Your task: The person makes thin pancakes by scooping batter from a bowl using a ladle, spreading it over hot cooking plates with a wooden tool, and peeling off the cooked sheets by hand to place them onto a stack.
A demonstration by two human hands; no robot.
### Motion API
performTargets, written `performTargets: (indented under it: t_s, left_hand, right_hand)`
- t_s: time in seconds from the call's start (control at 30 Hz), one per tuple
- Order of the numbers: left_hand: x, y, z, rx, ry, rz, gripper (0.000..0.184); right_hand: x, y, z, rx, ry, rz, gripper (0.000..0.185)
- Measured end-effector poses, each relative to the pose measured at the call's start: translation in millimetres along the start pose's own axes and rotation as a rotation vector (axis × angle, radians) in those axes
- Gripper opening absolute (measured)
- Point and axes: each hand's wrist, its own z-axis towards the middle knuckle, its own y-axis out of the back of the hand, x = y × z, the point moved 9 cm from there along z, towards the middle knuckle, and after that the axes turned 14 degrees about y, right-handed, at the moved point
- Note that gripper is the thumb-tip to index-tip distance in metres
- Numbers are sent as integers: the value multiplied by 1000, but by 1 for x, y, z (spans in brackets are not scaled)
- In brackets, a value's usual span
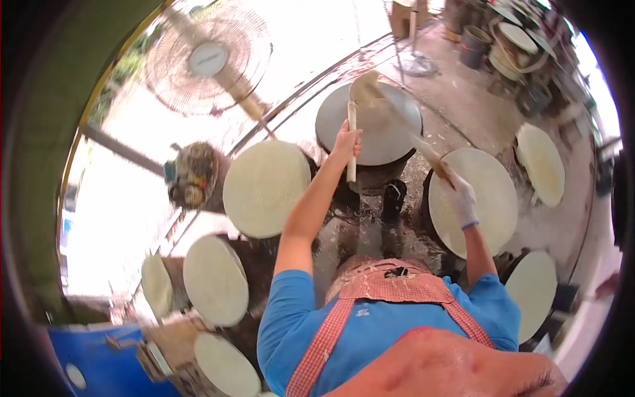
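- Wooden and slim, a stick (352, 173) stands nearly upright in the view, gripped near its middle by the left hand (345, 143); the bare fingers are clamped around it, which probably gives balanced control of both ends.
- The right hand (459, 201), in a white glove, has its fingers closed on the handle end of a long-handled tool (431, 157). The glove probably guards against heat, and the long handle seems meant to keep the hand back from the grey round plate (331, 129).
- The tool's broad head (366, 90) is over the far part of that plate, near the stick's upper end; blur hides whether it touches the surface.
- One pale sheet (266, 189) lies to the left of the grey plate and another pale sheet (488, 208) to the right, partly behind the glove. More pale rounds curve around the person, a layout that likely keeps each within a few steps.
- Beyond the left sheet, a large fan (209, 59) stands at the edge of the work area, presumably to move air.
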Motion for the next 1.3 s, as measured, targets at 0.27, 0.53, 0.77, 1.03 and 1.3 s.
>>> performTargets:
  t_s: [0.27, 0.53, 0.77, 1.03, 1.3]
  left_hand:
    - [-57, 50, 93, -794, -396, 1140, 60]
    - [-115, 54, 78, -807, -469, 1117, 68]
    - [-49, 137, 10, -373, -527, 880, 63]
    - [41, 202, -85, -443, -214, 752, 65]
    - [30, 205, -97, -486, -230, 751, 69]
  right_hand:
    - [-80, -80, 31, -22, -189, -99, 26]
    - [-83, -130, 68, 51, -352, -323, 32]
    - [-59, -162, 114, -123, -424, 283, 30]
    - [-59, -226, 95, -333, -336, 479, 32]
    - [-88, -214, 74, -319, -477, 877, 24]
